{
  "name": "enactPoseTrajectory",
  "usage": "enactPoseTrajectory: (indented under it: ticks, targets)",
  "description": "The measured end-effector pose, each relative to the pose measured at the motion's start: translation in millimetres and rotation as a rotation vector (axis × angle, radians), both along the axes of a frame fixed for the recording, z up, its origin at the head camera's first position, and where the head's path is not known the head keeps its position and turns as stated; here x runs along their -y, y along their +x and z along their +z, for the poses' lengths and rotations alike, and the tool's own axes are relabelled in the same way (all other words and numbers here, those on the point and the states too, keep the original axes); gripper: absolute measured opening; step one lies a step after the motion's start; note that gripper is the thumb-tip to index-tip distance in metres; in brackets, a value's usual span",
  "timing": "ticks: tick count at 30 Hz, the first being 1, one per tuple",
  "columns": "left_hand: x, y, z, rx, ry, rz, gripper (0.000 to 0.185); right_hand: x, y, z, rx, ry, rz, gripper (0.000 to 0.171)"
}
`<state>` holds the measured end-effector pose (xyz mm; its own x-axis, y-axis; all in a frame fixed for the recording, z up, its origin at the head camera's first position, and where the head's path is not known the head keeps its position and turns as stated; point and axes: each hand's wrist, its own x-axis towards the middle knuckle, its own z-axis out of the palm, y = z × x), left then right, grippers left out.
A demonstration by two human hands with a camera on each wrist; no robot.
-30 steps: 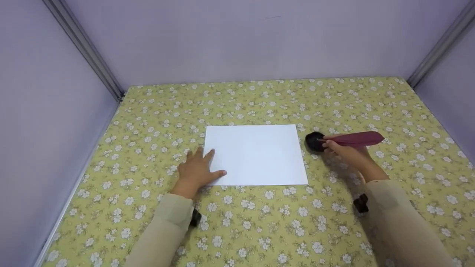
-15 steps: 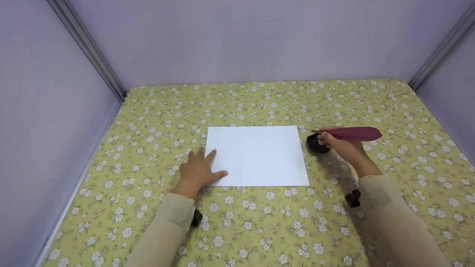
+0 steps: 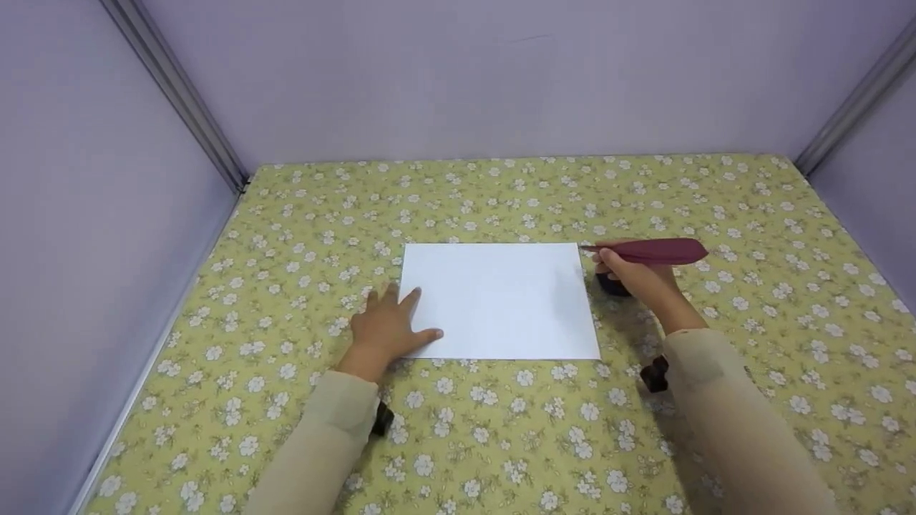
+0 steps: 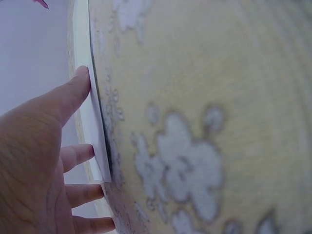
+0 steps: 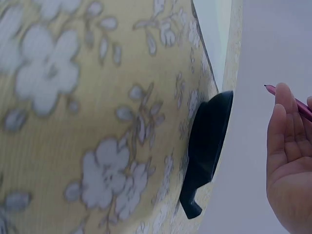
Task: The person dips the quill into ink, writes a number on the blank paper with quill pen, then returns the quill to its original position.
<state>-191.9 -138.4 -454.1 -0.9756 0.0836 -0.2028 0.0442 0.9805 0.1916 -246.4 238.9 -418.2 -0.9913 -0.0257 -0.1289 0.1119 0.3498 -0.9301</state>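
Yellow floral cloth covers the desk (image 3: 501, 443). The left hand (image 3: 386, 329) lies flat, fingers spread, its grip released, pressing the near-left corner of one smooth white paper sheet (image 3: 501, 300) mid-desk. At the sheet's far-right corner, the right hand (image 3: 633, 275) pinches one maroon feather quill (image 3: 655, 252) (held level), above one rounded black inkpot (image 3: 610, 285).

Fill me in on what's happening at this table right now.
A person sits at a table covered by a yellow floral cloth. The left hand rests flat on the near left corner of a blank white sheet of paper. The right hand holds a dark red feather quill in the air, tip pointing toward the sheet's far right corner. A small black inkwell sits on the cloth right of the paper.
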Motion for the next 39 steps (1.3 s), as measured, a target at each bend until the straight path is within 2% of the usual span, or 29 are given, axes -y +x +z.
enactPoseTrajectory:
  ticks: [5, 11, 19, 30, 39]
  targets:
    - [-0.1, -0.3, 0.0, 0.008, 0.019, -0.010, 0.088, 10.4, -4.5, -2.6, 0.002, -0.042, -0.003, 0.044]
    - [0.4, 0.6, 1.5, 0.011, 0.014, -0.013, 0.088, 18.2, -9.0, -7.8, 0.016, 0.010, 0.030, 0.045]
    - [-1.3, 0.7, 1.4, 0.008, 0.020, -0.010, 0.088, 31.6, -16.7, -18.0, 0.016, 0.036, 0.028, 0.040]
    - [-3.8, 0.0, 4.9, 0.010, 0.015, -0.017, 0.087, 47.3, -19.6, -21.0, 0.013, 0.029, 0.074, 0.036]
    - [-2.4, 0.0, 4.1, -0.010, -0.009, -0.022, 0.086, 55.3, -20.5, -24.3, 0.039, -0.044, 0.097, 0.034]
